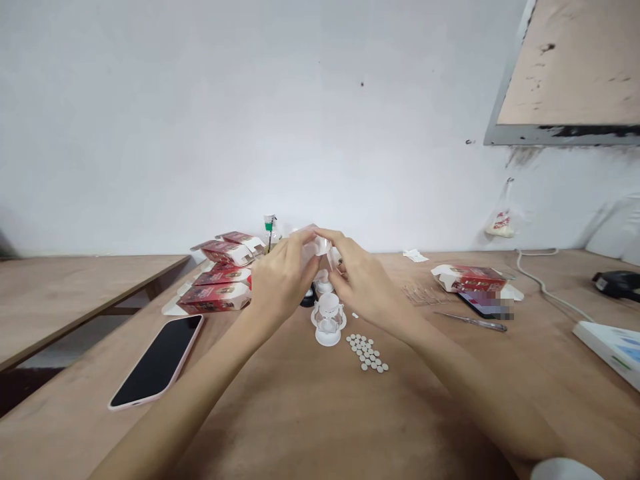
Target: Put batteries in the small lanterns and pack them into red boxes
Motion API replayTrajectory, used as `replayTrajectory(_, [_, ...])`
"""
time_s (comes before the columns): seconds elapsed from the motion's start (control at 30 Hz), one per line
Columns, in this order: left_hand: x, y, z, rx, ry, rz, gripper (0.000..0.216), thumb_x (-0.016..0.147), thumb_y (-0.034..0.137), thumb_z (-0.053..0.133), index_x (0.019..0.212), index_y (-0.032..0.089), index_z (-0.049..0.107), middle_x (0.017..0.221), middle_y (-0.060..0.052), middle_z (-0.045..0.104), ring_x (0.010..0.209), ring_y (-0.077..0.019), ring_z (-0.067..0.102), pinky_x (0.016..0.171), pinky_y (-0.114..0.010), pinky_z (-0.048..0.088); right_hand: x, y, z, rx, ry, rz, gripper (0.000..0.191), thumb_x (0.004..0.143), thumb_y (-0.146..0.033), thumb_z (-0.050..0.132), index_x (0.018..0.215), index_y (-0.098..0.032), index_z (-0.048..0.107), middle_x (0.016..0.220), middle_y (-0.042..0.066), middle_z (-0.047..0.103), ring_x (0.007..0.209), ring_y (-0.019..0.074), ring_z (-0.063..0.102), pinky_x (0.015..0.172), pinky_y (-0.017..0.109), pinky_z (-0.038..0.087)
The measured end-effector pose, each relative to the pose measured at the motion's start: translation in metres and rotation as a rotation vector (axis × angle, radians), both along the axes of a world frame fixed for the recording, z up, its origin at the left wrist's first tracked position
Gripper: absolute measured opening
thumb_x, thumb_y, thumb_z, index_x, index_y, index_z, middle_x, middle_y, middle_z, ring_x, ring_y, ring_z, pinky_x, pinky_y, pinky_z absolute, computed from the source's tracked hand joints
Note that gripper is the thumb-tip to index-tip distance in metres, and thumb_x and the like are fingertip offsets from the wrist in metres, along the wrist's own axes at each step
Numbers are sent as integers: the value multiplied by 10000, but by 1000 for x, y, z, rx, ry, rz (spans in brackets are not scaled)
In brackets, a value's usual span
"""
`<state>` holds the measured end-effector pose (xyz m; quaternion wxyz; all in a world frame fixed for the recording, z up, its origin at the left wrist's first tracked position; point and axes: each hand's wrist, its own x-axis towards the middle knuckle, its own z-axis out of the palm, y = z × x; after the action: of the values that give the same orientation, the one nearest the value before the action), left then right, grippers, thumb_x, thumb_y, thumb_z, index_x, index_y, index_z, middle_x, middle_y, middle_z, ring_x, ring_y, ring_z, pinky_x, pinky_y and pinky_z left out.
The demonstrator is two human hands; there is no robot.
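Observation:
My left hand (283, 277) and my right hand (363, 280) are raised together over the wooden table (300, 413), fingers pinched on a small clear plastic piece (316, 245) held between them. Just below the hands stands a small white and clear plastic device (329, 320) with another white part (324, 285) behind it. Several small pale round discs (367, 353) lie in a cluster on the table to the right of that device.
A phone in a pink case (157, 360) lies face up at the left. Red boxes (220, 280) are stacked behind my left hand; another opened red box (467, 278) sits right, by a second phone (485, 305) and metal tweezers (473, 322). A white cable (540, 280) runs at the right.

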<state>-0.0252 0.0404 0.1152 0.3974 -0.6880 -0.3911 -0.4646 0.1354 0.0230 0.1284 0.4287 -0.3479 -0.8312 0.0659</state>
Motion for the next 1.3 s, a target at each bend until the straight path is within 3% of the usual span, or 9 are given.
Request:
replayTrajectory(0.17, [5,-1,-3,57,12,-94,261,877,274,560,1115,175,518,918,-41,716,729,-143,679,555,-215,471,0,5,0,135,50,-86,250,885,-131,386,1086,-200,519,1025,58,635,792,163,596,678,306,455])
replayTrajectory(0.3, [9,-4,-4,92,85,-277,422,838,281,597,1219,171,452,1133,-111,660,1033,-204,638,815,-297,525,5,7,4,141,161,-77,164,883,-152,420,994,-197,533,921,24,643,642,111,551,594,268,430])
replayTrajectory(0.4, [10,-7,-3,25,171,-365,608,772,441,643,1271,179,417,1319,-187,519,1200,-295,527,931,-428,480,11,7,10,6,296,-4,113,897,-255,460,945,-216,554,816,-2,601,573,85,513,543,247,443])
replayTrajectory(0.5, [9,-8,-1,-16,172,-374,697,720,503,681,1302,246,396,1424,-177,386,1250,-335,465,946,-481,454,15,6,14,-189,394,79,161,885,-369,506,923,-228,573,736,-5,550,605,103,539,486,227,465])
replayTrajectory(0.63, [4,-7,1,-1,131,-425,615,726,394,714,1263,327,420,1429,-111,351,1199,-304,510,919,-468,476,16,5,17,-274,429,141,198,855,-418,558,885,-223,573,744,6,567,664,127,574,475,231,492])
replayTrajectory(0.8, [-1,-6,1,113,143,-472,460,706,373,737,1111,301,531,1320,-75,458,1177,-276,517,897,-440,496,19,3,19,-273,441,154,292,817,-473,603,751,-201,521,687,-6,567,580,97,537,467,227,481])
replayTrajectory(0.97, [-4,-8,6,-29,5,-573,253,829,381,594,1036,242,555,1252,-95,540,1152,-255,541,899,-443,493,28,1,26,-357,373,270,295,802,-443,633,943,-189,581,704,2,604,616,120,583,565,283,535])
replayTrajectory(1.13, [-8,-9,10,-150,-209,-652,349,864,309,543,1196,215,487,1166,-95,609,1083,-212,590,892,-388,505,34,3,31,-463,383,464,251,861,-406,562,1017,-212,592,881,30,636,773,141,626,675,322,569])
replayTrajectory(1.3, [-9,-10,14,-109,-180,-624,141,830,243,572,960,197,597,1073,-72,648,1026,-197,605,892,-391,497,30,11,27,-468,415,556,217,812,-374,640,950,-212,604,950,38,610,910,158,597,717,312,570])
